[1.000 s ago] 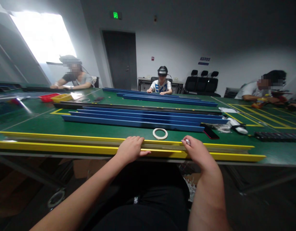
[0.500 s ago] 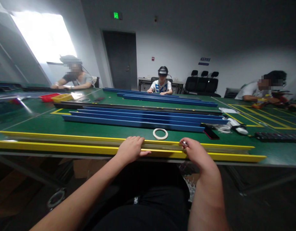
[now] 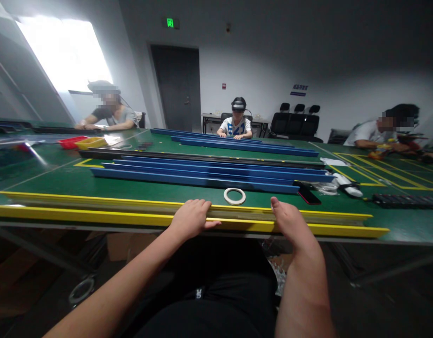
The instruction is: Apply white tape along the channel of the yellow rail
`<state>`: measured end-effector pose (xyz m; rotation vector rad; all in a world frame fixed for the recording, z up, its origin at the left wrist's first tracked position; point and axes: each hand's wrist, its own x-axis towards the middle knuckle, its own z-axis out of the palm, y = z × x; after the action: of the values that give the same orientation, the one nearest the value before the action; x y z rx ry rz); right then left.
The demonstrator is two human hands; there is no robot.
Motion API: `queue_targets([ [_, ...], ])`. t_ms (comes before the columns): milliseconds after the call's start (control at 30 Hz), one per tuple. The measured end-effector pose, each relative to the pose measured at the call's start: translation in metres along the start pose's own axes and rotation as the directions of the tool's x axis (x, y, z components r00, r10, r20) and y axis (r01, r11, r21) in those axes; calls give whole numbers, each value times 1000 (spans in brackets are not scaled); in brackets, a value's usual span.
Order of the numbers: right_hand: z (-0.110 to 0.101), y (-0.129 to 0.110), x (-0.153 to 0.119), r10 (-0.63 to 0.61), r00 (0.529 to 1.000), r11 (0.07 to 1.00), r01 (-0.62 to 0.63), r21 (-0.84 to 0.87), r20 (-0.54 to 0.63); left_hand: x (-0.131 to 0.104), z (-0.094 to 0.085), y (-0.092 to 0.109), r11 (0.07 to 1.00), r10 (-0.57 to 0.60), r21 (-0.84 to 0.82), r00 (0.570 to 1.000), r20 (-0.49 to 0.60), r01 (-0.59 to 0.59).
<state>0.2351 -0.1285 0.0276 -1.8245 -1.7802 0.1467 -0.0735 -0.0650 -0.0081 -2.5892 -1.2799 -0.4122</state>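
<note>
A long yellow channel (image 3: 96, 214) with two raised edges and a greyish trough lies along the table's near edge. Over its middle rests my left hand (image 3: 191, 218), fingers wrapped over the far edge and thumb along the near one, closed on it. My right hand (image 3: 290, 218) is at the channel's right part, thumb upright and the other fingers curled and mostly hidden. What these fingers pinch, if anything, cannot be made out; a tiny pale spot shows by the thumb. Just beyond the channel, between both hands, lies a white ring-shaped tape roll (image 3: 234, 190).
Several blue channels (image 3: 195, 179) and a dark one (image 3: 160, 155) lie across the green table (image 3: 57, 180). A phone (image 3: 309, 193), a white object (image 3: 350, 187) and a black strip (image 3: 406, 201) sit rightward. Red (image 3: 70, 142) and yellow trays (image 3: 91, 143) stand left. Three people sit around.
My right hand has shifted slightly right and turned, its thumb now pointing up; the small white thing seen at its fingertips is mostly out of sight. My left hand and the channel stay put.
</note>
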Motion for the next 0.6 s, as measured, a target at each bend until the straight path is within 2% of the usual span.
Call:
queue_targets([
  [100,-1,-3,1,6,1000,1000,-6,20,-29,0,1,0,1000,4,0,1000,-3,-4],
  [267,-10,-7,-2,43,999,981,-39,188,-15,0,2,0,1000,-2,3,1000,-1,2],
  [467,-41,1,-26,71,997,995,-69,-70,16,0,0,0,1000,0,3,1000,5,0],
  [600,-69,21,-51,162,983,968,-177,-178,-91,0,-1,0,1000,-9,7,1000,13,9],
])
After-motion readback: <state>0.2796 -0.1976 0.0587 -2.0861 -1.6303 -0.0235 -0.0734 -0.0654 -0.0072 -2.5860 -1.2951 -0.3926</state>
